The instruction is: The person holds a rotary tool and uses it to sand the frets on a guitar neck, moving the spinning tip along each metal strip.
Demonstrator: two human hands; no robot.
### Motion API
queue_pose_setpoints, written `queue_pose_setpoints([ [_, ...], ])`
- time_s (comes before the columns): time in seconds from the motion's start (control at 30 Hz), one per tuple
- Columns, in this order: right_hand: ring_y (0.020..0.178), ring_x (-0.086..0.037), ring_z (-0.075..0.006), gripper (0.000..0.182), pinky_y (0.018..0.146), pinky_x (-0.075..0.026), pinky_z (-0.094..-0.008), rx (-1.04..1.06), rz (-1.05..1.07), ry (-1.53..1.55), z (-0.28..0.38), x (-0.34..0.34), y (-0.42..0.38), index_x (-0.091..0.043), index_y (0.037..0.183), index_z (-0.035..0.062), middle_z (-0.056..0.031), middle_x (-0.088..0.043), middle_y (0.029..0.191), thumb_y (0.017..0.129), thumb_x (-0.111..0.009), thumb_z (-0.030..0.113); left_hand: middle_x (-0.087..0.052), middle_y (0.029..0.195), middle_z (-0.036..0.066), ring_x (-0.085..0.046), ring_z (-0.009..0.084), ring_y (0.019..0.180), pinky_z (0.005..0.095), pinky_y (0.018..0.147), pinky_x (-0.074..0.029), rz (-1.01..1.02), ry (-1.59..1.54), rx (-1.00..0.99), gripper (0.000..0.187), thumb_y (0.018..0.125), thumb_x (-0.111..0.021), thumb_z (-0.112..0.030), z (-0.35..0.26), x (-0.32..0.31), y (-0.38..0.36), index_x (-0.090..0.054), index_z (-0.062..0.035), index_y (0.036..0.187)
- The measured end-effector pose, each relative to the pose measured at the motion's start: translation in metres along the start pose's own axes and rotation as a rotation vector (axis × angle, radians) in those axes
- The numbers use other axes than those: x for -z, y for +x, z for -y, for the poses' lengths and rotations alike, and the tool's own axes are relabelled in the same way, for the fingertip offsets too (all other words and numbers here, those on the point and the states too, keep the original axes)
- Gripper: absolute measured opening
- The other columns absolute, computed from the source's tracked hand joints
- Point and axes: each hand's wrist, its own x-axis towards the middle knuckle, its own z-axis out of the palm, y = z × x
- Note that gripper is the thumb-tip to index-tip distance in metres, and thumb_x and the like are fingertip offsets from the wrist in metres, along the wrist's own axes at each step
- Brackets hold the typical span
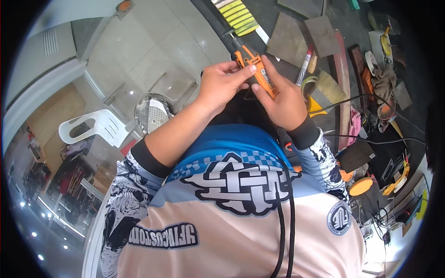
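Note:
An orange rotary tool [260, 76] with a black nose and a small dark disc-like bit at its tip is held between my two hands, pointing up and slightly left. My left hand [221, 84] is closed around its front part, with the thumb pressed on the orange casing. Wrapped around the rear of the body is my right hand [288, 103], its thumb on the near side and fingers on the far side. The bit lies close to a yellow piece with dark stripes [237, 17] at the bench edge; contact cannot be made out.
On the dark bench at right are brown flat plates [289, 39], a red-and-white marker [305, 65], a wide brush [328, 89] and a black cable [371, 96]. A white plastic chair [109, 126] and a perforated metal stool seat [152, 115] stand on the left.

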Motion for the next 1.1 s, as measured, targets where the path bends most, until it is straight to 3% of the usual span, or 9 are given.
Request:
queue_pose_setpoints([
  [0.3, 0.076, -0.072, -0.042, 0.069, 0.068, -0.057, -0.0471, -0.004, 0.029, -0.006, -0.007, 0.005, 0.016, -0.048, 0.155, 0.0124, -0.0228, -0.07, 0.085, 0.093, -0.073, 0.033, -0.074, 0.106, 0.012, -0.072, 0.0166, 0.09, 0.0301, 0.082, -0.061, -0.019, 0.004, -0.056, 0.04, 0.095, -0.079, -0.021, -0.001, 0.0, 0.016, -0.068, 0.0085, 0.121],
  [0.4, 0.077, -0.072, -0.0426, 0.069, 0.069, -0.058, -0.0473, -0.013, 0.041, -0.003, -0.009, 0.004, 0.015, -0.048, 0.154, 0.0118, -0.0237, -0.07, 0.085, 0.093, -0.073, 0.033, -0.075, 0.096, 0.009, -0.069, 0.011, 0.078, 0.023, 0.068, -0.057, -0.032, -0.06, -0.087, 0.043, 0.092, -0.083, -0.022, 0.001, -0.002, 0.016, -0.07, 0.0105, 0.117],
  [0.9, 0.08, -0.073, -0.0426, 0.069, 0.072, -0.058, -0.0462, -0.035, 0.042, 0.054, -0.011, 0.007, 0.016, -0.049, 0.153, 0.0087, -0.0258, -0.072, 0.09, 0.093, -0.073, 0.034, -0.076, 0.099, 0.01, -0.069, 0.0103, 0.079, 0.0226, 0.069, -0.056, -0.035, -0.015, -0.059, 0.041, 0.093, -0.082, -0.022, -0.003, -0.007, 0.017, -0.071, 0.0097, 0.116],
  [1.0, 0.081, -0.073, -0.0423, 0.069, 0.072, -0.059, -0.0456, -0.028, 0.042, 0.058, -0.013, 0.009, 0.017, -0.05, 0.153, 0.0077, -0.0261, -0.072, 0.091, 0.094, -0.073, 0.033, -0.074, 0.103, 0.012, -0.071, 0.0156, 0.086, 0.0292, 0.079, -0.06, -0.032, 0.012, -0.042, 0.038, 0.094, -0.081, -0.021, -0.007, -0.009, 0.017, -0.071, 0.0072, 0.117],
  [1.1, 0.082, -0.074, -0.0421, 0.068, 0.072, -0.059, -0.0451, -0.026, 0.035, 0.083, -0.015, 0.01, 0.018, -0.05, 0.152, 0.0068, -0.0263, -0.073, 0.091, 0.094, -0.073, 0.033, -0.074, 0.103, 0.011, -0.071, 0.0152, 0.085, 0.0288, 0.078, -0.059, -0.037, 0.015, -0.037, 0.039, 0.093, -0.082, -0.021, -0.009, -0.012, 0.018, -0.071, 0.0073, 0.117],
])
